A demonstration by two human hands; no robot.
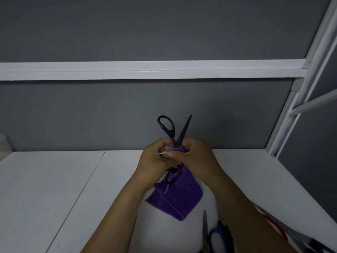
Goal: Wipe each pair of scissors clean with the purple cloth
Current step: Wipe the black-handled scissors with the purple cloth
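no readable text, no labels, no brand marks, no numbers on anything in view

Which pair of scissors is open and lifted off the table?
The black scissors, spread open, gripped by the left hand while the right hand pinches the purple cloth against them. The blue-handled scissors lie untouched on the table.

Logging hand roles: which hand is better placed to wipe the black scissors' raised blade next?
Likely right: the right hand pinches the purple cloth at that blade's base; the left hand grips the black scissors.
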